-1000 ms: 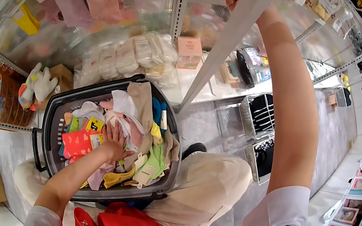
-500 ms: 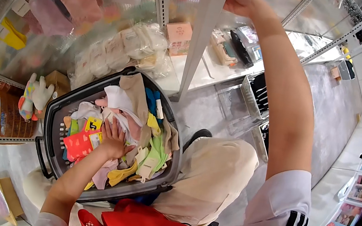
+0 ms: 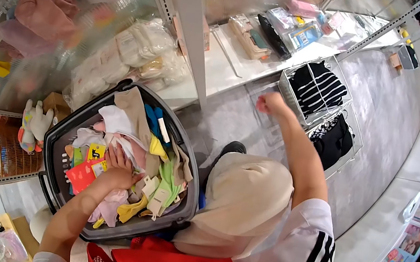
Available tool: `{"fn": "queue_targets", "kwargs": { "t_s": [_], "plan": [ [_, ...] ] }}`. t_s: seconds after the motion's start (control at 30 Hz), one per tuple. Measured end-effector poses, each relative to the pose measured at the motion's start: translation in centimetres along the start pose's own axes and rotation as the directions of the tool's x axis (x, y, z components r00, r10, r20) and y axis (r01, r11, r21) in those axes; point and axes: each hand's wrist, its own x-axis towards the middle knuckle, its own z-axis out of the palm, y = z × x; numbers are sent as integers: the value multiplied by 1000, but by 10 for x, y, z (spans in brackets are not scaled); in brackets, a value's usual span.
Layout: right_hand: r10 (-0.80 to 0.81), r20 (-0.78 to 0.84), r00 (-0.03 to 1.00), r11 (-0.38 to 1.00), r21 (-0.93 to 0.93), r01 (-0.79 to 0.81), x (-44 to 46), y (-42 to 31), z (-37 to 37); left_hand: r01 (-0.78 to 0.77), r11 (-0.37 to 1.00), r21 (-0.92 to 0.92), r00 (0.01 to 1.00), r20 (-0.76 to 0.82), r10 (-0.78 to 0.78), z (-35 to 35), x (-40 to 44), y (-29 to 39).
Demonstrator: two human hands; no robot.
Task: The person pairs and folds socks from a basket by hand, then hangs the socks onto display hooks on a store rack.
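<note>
A grey plastic basket (image 3: 186,205) full of mixed socks and tagged small garments stands in front of me. My left hand (image 3: 122,168) lies on the pile with its fingers spread, touching pale pink and white cloth. Beside it are a red patterned packet (image 3: 80,175), a lime-green sock (image 3: 167,178) with a paper tag, and yellow socks (image 3: 132,209). A beige sock (image 3: 132,111) hangs toward the basket's far rim. My right hand (image 3: 275,106) is over the floor near a wire basket (image 3: 314,96); its fingers look curled in, slightly blurred, and nothing shows in them.
A white shelf post (image 3: 191,32) rises beyond the basket. Bagged white goods (image 3: 130,49) and packaged items (image 3: 252,37) sit on the shelf. Caps (image 3: 46,7) hang at left above a wicker basket (image 3: 12,144). Black clothing (image 3: 332,141) fills wire baskets at right.
My right hand has come down from the white post toward the floor by the wire baskets. My left hand stays on the pile. The view has shifted right.
</note>
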Motion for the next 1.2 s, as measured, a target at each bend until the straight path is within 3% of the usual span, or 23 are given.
{"fn": "queue_targets", "kwargs": {
  "t_s": [0.07,0.17,0.37,0.47,0.57,0.7,0.73,0.8,0.83,0.87,0.9,0.93,0.97,1.0,1.07,1.2],
  "plan": [
    [79,-42,996,996,-34,-80,-35,25,18,-12,1000,4,1000,-18,12,2,-1,-1],
    [221,86,971,969,-131,-209,-56,37,25,-28,1000,10,998,-48,28,2,-2,-2],
    [-84,148,985,993,-70,95,-109,-30,37,-49,996,-69,998,-50,46,-7,-11,-1],
    [-186,176,967,973,-103,206,-172,-84,77,-69,992,-104,980,-191,48,-2,-16,-3],
    [-245,330,911,945,-127,300,-210,-104,115,-73,992,-100,944,-329,36,11,-15,-3],
    [-211,432,877,852,-358,381,-267,-114,178,-210,974,-81,860,-490,145,13,-42,-14],
    [-260,411,873,753,-480,451,-270,-112,190,-245,969,-36,749,-642,166,14,-57,-18],
    [-417,394,819,549,-609,573,-255,-98,207,-487,855,-176,727,-624,286,-6,-99,-27],
    [-512,394,763,492,-594,636,-244,-92,219,-654,741,-154,575,-737,355,-18,-120,-30],
    [-552,369,748,449,-624,640,-221,-83,225,-774,605,-188,434,-853,290,-26,-142,-28],
    [-590,347,729,409,-650,640,-202,-78,233,-942,325,-86,190,-934,303,-42,-174,-36],
    [-577,349,738,393,-673,626,-214,-86,254,-999,47,2,11,-962,273,-51,-196,-42],
    [-635,371,677,273,-713,646,-217,-88,269,-992,-95,83,-105,-957,269,-59,-225,-55],
    [-676,377,633,205,-729,653,-209,-85,279,-928,-311,205,-285,-928,241,-64,-235,-61],
    [-711,376,594,132,-759,638,-190,-83,294,-783,-489,385,-357,-921,-153,-67,-261,-67],
    [-724,262,638,71,-892,447,-185,-82,322,-638,-638,431,-281,-902,-329,-67,-265,-70]
  ]
}}
